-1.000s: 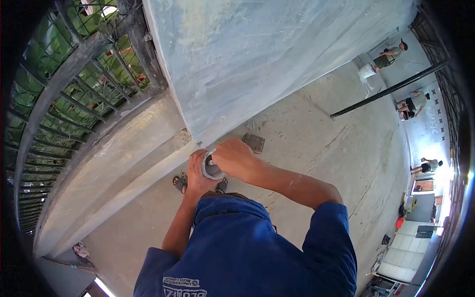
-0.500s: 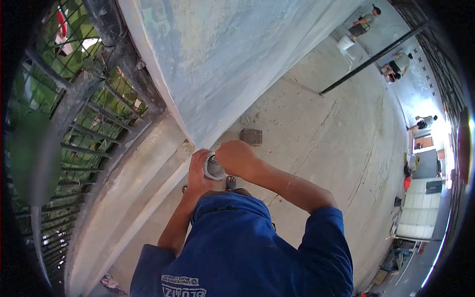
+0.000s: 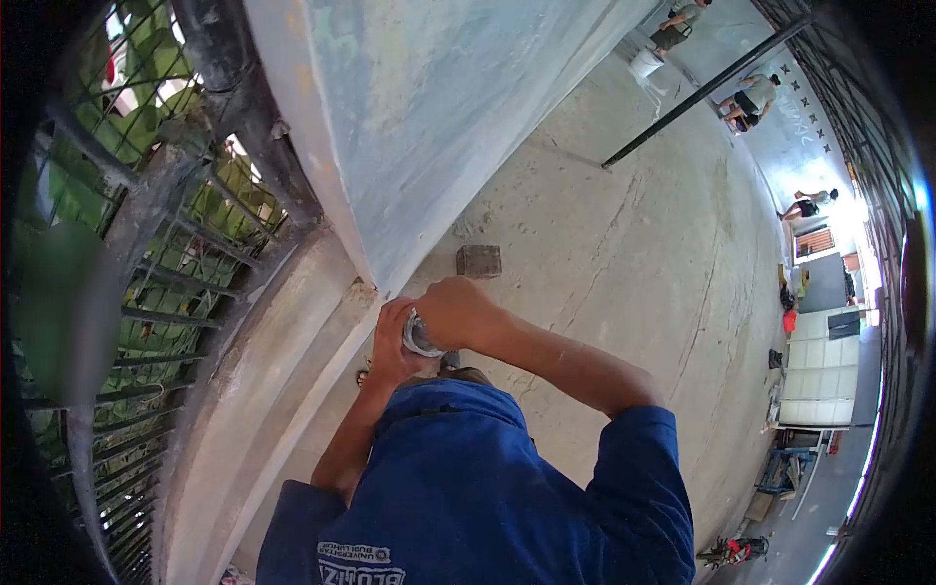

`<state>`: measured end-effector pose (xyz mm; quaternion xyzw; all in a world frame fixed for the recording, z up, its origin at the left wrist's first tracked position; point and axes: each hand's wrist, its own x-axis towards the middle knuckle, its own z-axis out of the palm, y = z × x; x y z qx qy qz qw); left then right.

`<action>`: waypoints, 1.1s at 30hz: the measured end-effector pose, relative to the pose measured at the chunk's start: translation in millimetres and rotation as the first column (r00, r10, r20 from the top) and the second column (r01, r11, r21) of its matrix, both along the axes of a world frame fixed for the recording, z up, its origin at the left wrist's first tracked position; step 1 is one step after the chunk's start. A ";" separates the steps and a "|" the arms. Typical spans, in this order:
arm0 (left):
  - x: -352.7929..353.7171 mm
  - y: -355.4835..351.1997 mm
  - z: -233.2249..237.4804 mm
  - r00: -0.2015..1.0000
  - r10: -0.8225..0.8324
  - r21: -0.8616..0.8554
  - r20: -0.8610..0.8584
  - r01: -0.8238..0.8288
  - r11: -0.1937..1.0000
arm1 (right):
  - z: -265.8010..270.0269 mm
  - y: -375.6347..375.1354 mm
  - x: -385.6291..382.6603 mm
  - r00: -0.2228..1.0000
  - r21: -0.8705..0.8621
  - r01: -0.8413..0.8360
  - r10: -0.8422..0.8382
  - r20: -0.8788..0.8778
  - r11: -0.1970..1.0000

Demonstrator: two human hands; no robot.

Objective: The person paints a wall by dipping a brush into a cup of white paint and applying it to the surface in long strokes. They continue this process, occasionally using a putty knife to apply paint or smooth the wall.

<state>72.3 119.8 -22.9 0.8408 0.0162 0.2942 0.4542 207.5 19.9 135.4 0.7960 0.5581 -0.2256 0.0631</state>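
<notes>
Both hands meet in front of my waist, beside the bottom corner of a pale blue-white wall (image 3: 429, 107). My left hand (image 3: 392, 341) is wrapped round the side of a small round grey container (image 3: 419, 336). Over the container's right side lies my right hand (image 3: 456, 310), its fingers curled. What those fingers hold, if anything, is hidden behind the hand and the rim. A dark grey block (image 3: 479, 260) rests on the floor just beyond my hands.
Metal bars and mesh (image 3: 175, 312) with plants behind run along the left, above a concrete ledge (image 3: 292, 322). A black pole (image 3: 707, 90) slants across the upper right. Three people, a white bucket (image 3: 644, 63) and a white cabinet (image 3: 819, 370) are farther off.
The view has turned a little, so the floor block and distant people appear shifted left. My right hand covers slightly more of the container's opening; my left hand keeps its hold.
</notes>
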 end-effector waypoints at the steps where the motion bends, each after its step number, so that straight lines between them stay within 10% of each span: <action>1: -0.9 0.6 1.1 1.000 0.016 -0.018 0.017 -0.016 1.000 | 10.1 1.2 -1.0 1.000 -0.005 -0.011 0.011 0.001 1.000; 9: -13.7 0.4 19.9 0.990 0.135 -0.174 -0.028 -0.138 0.975 | 16.9 -22.0 -10.2 0.892 0.499 0.306 -0.061 -0.448 0.811; 12: -13.1 -2.6 18.3 0.986 0.168 -0.210 0.012 -0.162 0.964 | 10.1 -29.9 -21.6 0.934 0.599 0.244 -0.019 -0.357 0.763; 33: 10.2 -64.4 73.4 0.866 0.500 -0.027 -0.001 -0.500 0.866 | 39.8 -46.5 55.0 0.842 0.680 -0.005 0.370 -0.393 0.734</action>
